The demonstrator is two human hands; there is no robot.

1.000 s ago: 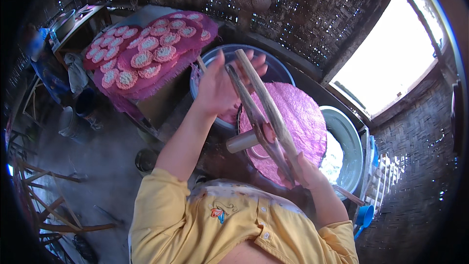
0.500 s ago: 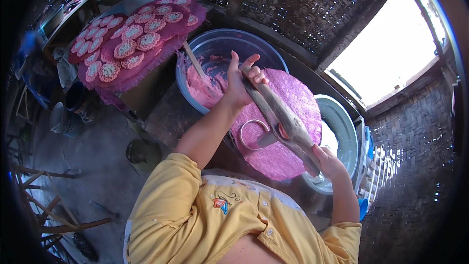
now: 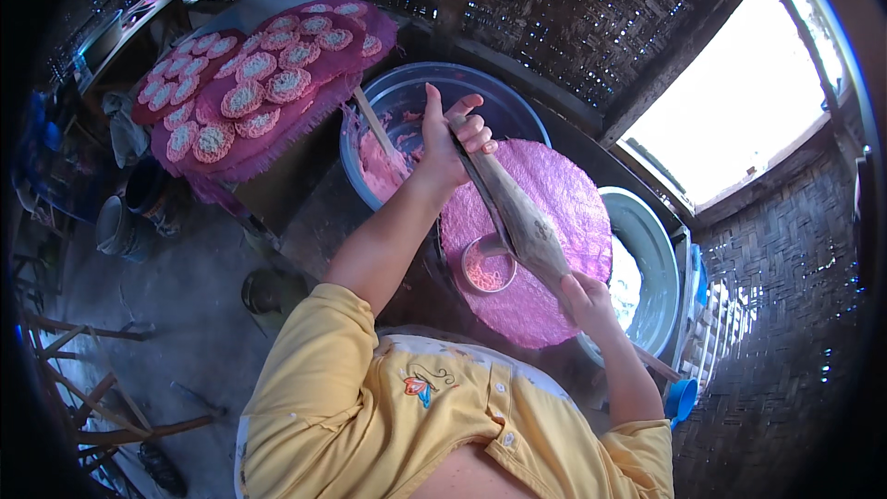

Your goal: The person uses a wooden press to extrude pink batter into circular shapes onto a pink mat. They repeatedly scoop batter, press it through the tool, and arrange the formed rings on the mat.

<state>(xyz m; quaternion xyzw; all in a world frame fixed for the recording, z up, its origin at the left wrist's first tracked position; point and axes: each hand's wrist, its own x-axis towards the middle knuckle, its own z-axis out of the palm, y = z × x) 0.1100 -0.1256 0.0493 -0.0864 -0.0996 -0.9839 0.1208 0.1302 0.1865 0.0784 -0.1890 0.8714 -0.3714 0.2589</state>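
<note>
Two hands grip one long wooden press [image 3: 517,212], a pair of pale, weathered paddles lying one on the other and running slantwise from upper left to lower right. The left hand [image 3: 451,137] is curled round the far, narrow end, fingers wrapped over the top; the right hand [image 3: 587,303] is clenched round the near end. At the middle of the press sits a small round metal cup [image 3: 487,268], its open mouth showing pale pink strands. Press and cup hang over a round pink woven mat [image 3: 554,249], bright magenta with a fine mesh texture, which covers the desk just in front of the person.

Beyond the left hand stands a large blue basin [image 3: 420,106] holding pink dough, with a wooden stick [image 3: 374,125] leaning in it. To the right of the mat, partly under its edge, is a grey-green metal basin [image 3: 647,268]. Farther left lie stacked dark pink mats [image 3: 305,120] covered in rows of small round noodle nests [image 3: 242,98].
</note>
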